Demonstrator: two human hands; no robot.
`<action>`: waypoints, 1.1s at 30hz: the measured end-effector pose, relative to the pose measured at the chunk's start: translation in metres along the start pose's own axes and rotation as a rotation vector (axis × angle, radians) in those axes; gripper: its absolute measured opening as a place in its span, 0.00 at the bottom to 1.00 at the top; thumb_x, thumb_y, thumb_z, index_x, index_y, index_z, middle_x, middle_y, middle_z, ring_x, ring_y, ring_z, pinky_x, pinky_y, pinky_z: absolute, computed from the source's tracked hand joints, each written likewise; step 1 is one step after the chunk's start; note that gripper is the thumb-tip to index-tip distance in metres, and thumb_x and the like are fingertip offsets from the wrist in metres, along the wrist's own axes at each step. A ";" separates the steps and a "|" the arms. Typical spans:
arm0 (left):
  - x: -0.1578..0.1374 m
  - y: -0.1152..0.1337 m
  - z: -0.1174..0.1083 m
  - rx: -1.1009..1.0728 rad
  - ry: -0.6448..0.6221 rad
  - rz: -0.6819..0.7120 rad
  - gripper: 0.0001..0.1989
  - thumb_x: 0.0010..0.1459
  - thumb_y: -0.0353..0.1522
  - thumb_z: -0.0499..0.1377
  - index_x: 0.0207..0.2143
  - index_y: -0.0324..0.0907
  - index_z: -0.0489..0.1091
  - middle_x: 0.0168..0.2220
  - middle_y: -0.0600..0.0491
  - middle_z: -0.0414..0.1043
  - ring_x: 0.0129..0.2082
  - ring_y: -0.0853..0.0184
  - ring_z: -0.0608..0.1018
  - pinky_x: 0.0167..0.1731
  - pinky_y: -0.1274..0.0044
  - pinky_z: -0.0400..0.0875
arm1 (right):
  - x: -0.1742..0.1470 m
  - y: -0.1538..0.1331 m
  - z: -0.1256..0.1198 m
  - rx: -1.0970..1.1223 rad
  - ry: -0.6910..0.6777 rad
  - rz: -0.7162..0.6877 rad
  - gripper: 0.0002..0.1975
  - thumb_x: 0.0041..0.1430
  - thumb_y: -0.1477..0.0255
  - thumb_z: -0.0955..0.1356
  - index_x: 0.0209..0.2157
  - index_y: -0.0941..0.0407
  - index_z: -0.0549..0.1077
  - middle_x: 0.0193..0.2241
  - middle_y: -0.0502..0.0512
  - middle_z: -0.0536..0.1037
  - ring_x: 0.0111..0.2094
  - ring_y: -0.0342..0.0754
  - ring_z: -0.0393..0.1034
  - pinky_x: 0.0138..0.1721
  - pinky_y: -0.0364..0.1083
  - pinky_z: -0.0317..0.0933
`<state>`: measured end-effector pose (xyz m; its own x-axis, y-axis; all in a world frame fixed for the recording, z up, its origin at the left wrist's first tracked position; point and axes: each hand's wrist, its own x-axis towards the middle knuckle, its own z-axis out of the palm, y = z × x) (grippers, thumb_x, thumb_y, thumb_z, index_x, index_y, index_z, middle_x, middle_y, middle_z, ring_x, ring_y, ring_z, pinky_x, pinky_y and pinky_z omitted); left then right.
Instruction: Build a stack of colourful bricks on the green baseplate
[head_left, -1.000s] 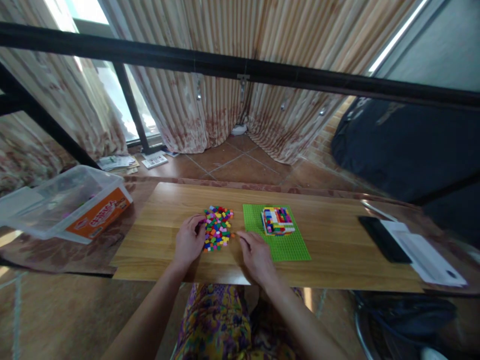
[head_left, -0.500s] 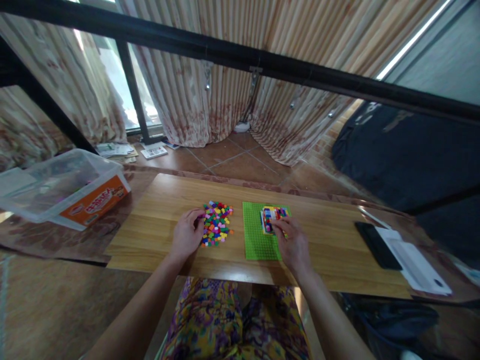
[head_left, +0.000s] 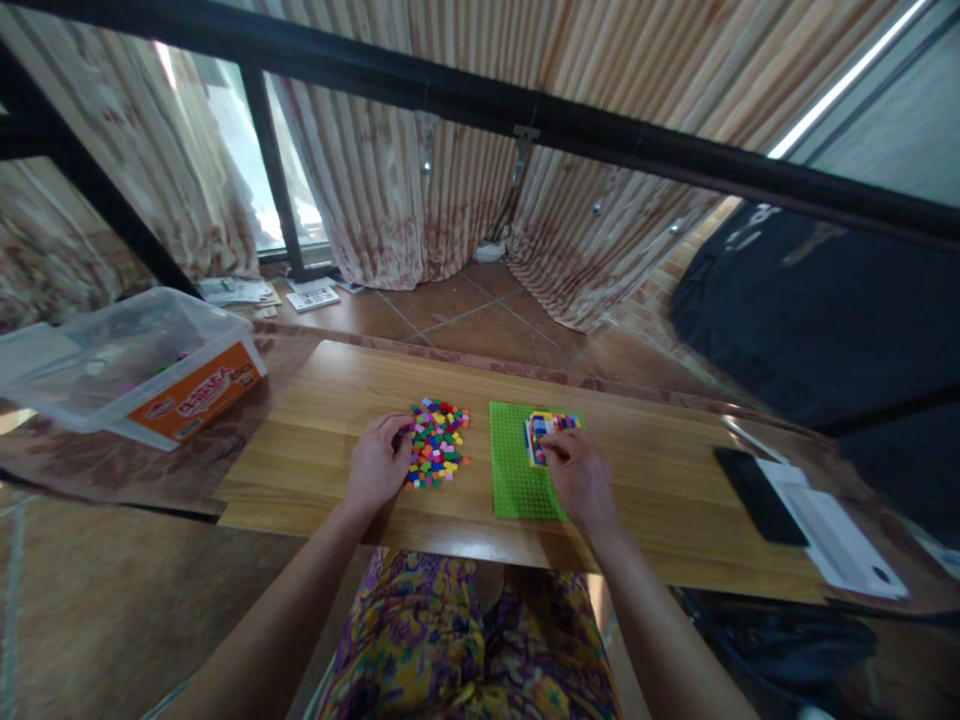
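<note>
A heap of small multicoloured toy building bricks point(head_left: 437, 445) lies on the wooden table. My left hand point(head_left: 379, 462) rests at the heap's left edge, its fingers curved and its fingertips at the outer bricks, thumb apart from them. To the right of the heap is a green studded baseplate point(head_left: 517, 490). On its upper part stands a low build of coloured bricks point(head_left: 538, 425), with yellow, white, red and blue showing. Over this build, my right hand point(head_left: 579, 478) has thumb and forefinger pinched together at its left side. Whatever sits between those fingertips is too small to make out.
A clear plastic box point(head_left: 161, 350) with an orange label stands left of the table point(head_left: 300, 450). On the right lie a black phone point(head_left: 759, 495) and a white tray-like case point(head_left: 832, 530). A dark metal bar point(head_left: 465, 95) crosses in front of the curtains.
The view has shifted slightly. My right hand's fingers have closed in a little at the brick build; my left hand stays beside the heap.
</note>
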<state>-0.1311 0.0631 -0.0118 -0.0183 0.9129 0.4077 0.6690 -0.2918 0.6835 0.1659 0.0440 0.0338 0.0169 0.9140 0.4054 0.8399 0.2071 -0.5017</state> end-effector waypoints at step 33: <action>0.000 0.000 0.001 0.006 -0.003 -0.026 0.11 0.58 0.30 0.53 0.41 0.43 0.73 0.45 0.48 0.76 0.47 0.61 0.76 0.52 0.66 0.70 | -0.012 -0.003 0.009 -0.071 0.106 -0.019 0.10 0.61 0.71 0.64 0.32 0.54 0.77 0.36 0.58 0.76 0.41 0.52 0.68 0.46 0.52 0.61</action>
<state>-0.1306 0.0630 -0.0124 -0.0340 0.9211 0.3878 0.6729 -0.2658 0.6903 0.1584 0.0359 0.0240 0.0545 0.8670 0.4953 0.8771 0.1955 -0.4388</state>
